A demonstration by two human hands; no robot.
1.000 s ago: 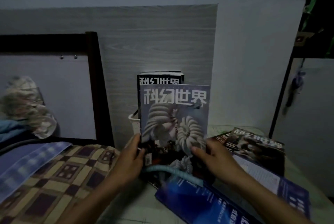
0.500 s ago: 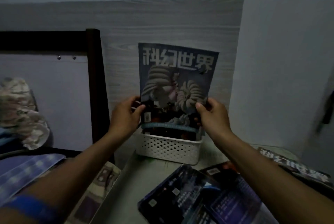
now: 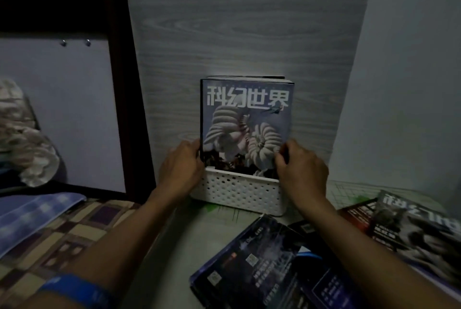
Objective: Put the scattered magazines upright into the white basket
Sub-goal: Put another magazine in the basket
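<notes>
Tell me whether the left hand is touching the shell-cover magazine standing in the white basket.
Touching. The head view shows the left hand with its fingertips against the left edge of the magazine, just above the white basket rim.

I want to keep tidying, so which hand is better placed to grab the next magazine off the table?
Right. The right hand is on the side where the scattered dark-covered magazines lie, just below it; the left hand is beside the white perforated plastic basket, towards the bed.
</notes>
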